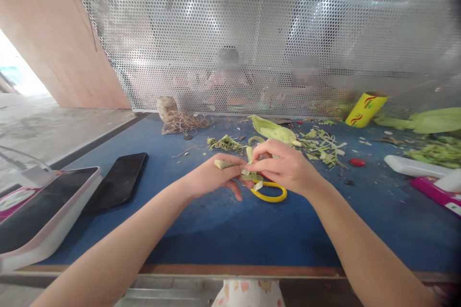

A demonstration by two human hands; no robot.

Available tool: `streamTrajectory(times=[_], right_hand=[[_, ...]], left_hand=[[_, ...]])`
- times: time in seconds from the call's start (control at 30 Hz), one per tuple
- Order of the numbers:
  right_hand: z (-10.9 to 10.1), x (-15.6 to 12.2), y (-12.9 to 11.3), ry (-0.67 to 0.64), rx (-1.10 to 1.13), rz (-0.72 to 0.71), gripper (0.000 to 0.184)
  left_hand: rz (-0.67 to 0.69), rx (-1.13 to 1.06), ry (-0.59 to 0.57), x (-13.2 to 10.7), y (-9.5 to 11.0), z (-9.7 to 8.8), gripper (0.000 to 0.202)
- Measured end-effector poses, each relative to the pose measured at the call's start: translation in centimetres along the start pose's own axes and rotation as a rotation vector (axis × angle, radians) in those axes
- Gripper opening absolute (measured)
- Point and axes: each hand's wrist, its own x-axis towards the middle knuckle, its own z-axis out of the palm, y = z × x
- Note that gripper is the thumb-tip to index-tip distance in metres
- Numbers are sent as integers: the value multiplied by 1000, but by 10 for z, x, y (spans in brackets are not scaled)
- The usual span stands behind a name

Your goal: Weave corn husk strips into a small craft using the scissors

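My left hand [216, 177] pinches a pale green leaf strip [225, 164] above the blue table. My right hand [286, 165] is closed on the other end of the same strip, where it is folded upward. Both hands meet over a pair of yellow-handled scissors [270, 192] lying on the table. Just beyond my hands lies a green leaf bundle [273, 130] with leaf scraps [322, 146] scattered beside it.
A black phone [118, 182] and a white-edged tablet [43, 208] lie at the left. A twine spool [169, 112] stands at the back by a perforated metal screen [252, 48], with people behind it. A yellow roll [365, 109], green leaves [432, 122] and a pink box [435, 192] sit right.
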Motion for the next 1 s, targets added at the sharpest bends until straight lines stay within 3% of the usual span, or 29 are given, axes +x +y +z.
streamTrajectory(times=[0.13, 0.23, 0.33, 0.43, 0.7, 0.8, 0.9, 1.0], right_hand=[[1, -1, -2, 12, 19, 46, 18], [3, 0, -6, 11, 86, 297, 7], [5, 3, -11, 5, 163, 573, 17], [5, 5, -12, -10, 210, 630, 22], [3, 3, -13, -49, 159, 469, 11], [1, 2, -13, -27, 131, 312, 5], [0, 1, -12, -20, 115, 83, 15], [-1, 1, -12, -23, 147, 4, 22]], left_hand=[[9, -116, -35, 1, -2, 0, 17], [10, -160, -44, 2, -3, -2, 15], [7, -206, -65, 2, -3, -4, 16], [10, -237, -107, 2, -3, -5, 20], [-11, -234, -89, 2, -5, -4, 25], [-20, -216, -80, 3, -5, -4, 25], [-27, -218, -84, 3, -5, -3, 24], [-39, -207, -76, 3, -6, -3, 24]])
